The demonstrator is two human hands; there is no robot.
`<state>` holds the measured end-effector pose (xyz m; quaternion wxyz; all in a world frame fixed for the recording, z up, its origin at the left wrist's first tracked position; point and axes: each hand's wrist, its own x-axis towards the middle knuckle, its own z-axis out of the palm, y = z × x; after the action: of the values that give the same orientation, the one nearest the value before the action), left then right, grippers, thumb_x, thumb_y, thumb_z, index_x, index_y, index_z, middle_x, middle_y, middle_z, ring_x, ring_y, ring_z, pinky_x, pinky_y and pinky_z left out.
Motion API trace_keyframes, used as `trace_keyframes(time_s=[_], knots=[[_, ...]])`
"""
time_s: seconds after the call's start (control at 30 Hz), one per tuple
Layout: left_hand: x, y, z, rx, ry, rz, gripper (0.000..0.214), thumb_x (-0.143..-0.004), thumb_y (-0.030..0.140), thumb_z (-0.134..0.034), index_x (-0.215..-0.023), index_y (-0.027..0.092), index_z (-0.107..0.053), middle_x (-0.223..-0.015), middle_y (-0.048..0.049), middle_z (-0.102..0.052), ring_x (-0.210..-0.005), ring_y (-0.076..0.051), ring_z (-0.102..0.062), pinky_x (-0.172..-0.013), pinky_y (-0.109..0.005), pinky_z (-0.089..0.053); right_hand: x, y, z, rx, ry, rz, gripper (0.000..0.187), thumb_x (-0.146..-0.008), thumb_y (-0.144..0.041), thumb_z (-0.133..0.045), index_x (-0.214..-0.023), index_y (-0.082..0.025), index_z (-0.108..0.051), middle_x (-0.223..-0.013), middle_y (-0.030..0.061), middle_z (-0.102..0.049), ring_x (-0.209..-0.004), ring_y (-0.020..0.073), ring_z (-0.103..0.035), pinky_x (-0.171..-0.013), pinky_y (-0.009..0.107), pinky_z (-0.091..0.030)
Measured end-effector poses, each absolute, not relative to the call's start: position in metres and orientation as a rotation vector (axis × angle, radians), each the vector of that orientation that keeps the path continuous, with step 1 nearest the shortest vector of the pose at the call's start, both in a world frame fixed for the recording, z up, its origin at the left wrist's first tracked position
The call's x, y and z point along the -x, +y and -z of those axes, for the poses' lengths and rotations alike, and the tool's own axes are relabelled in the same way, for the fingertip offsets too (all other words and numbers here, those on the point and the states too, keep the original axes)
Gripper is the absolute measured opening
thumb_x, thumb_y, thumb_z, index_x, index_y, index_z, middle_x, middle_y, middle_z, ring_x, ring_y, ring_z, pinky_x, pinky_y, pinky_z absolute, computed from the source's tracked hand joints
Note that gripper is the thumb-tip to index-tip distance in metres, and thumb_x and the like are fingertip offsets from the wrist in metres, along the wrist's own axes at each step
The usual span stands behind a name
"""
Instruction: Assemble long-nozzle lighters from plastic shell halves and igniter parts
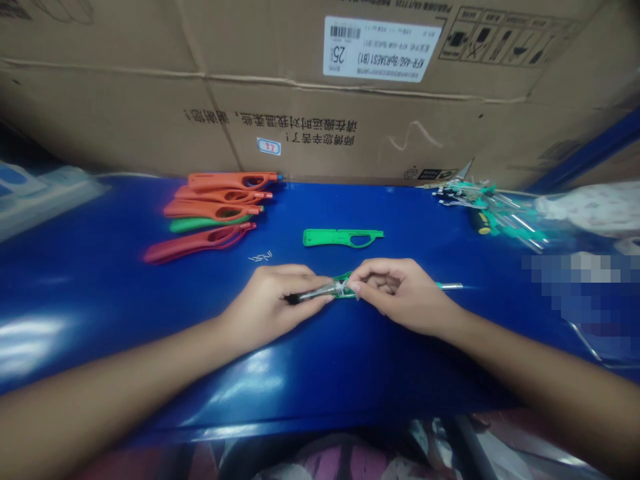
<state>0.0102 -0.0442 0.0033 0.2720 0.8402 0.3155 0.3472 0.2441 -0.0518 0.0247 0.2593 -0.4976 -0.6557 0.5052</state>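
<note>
One green casing between both hands

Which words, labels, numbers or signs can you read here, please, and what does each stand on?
"KFR-46G/BpR3AES1 (B1)": white label on box, upside down.
"25": white label, upside down.
"师傅您辛苦了!": box, upside down.
"请在搬运时对我温柔些,谢谢您!": box, upside down.
"33": sticker on box.
Too small or blurred: remaining print on label and box.

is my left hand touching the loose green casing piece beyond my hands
Apart: the head view shows blue tabletop between your left hand and that green casing piece.
</note>
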Motion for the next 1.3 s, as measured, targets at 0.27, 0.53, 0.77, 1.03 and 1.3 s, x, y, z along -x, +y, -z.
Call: trace_keyframes(time_s=[0.27,0.53,0.77,1.03,1.3], knots=[[-0.0087,-0.0460,-0.0016,-2.289,0.816,-0.927,0.025,-0.091,0.019,-0.069,-0.115,0.018,-0.075,-0.092,-0.0051,-0.076,-0.076,-0.013,-0.070,-0.068,-0.021,-0.054,-0.2441,-0.0511,-0.0254,1.362,-1.777,-1.377,0.024,-0.086,-0.037,-0.064,-0.086,-0.014,-0.070,-0.062,-0.0004,-0.057,-0.050,0.0077,-0.043,-0.048,0.023,-0.031],[-0.0086,-0.0467,-0.0023,-2.314,0.791,-0.931,0.027,-0.093,0.020,-0.067,-0.119,0.019,-0.074,-0.094,-0.0058,-0.075,-0.078,-0.013,-0.069,-0.069,-0.023,-0.055,-0.2441,-0.0506,-0.0269,1.361,-1.776,-1.400,0.023,-0.086,-0.037,-0.065,-0.085,-0.014,-0.070,-0.065,0.0009,-0.061,-0.050,0.0076,-0.044,-0.047,0.023,-0.033],[-0.0093,-0.0470,-0.0023,-2.386,0.776,-0.949,0.025,-0.094,0.020,-0.065,-0.117,0.017,-0.074,-0.093,-0.0065,-0.075,-0.079,-0.014,-0.070,-0.071,-0.023,-0.055,-0.2443,-0.0492,-0.0286,1.371,-1.780,-1.428,0.022,-0.086,-0.035,-0.064,-0.083,-0.014,-0.069,-0.060,-0.0012,-0.058,-0.046,0.0072,-0.046,-0.044,0.022,-0.035],[-0.0130,-0.0473,-0.0073,-2.295,0.896,-0.988,0.020,-0.089,0.022,-0.072,-0.107,0.018,-0.078,-0.086,-0.0043,-0.077,-0.066,-0.011,-0.068,-0.060,-0.021,-0.052,-0.2503,-0.0452,-0.0283,1.302,-1.692,-1.592,0.025,-0.083,-0.039,-0.072,-0.087,-0.015,-0.070,-0.057,-0.0022,-0.059,-0.049,0.0088,-0.054,-0.045,0.021,-0.047],[-0.0132,-0.0463,-0.0074,-2.287,0.893,-0.984,0.020,-0.088,0.023,-0.072,-0.107,0.019,-0.078,-0.088,-0.0045,-0.078,-0.069,-0.012,-0.070,-0.062,-0.021,-0.054,-0.2491,-0.0450,-0.0315,1.315,-1.714,-1.571,0.029,-0.084,-0.040,-0.072,-0.096,-0.014,-0.074,-0.056,-0.0018,-0.060,-0.048,0.0093,-0.054,-0.045,0.021,-0.047]])
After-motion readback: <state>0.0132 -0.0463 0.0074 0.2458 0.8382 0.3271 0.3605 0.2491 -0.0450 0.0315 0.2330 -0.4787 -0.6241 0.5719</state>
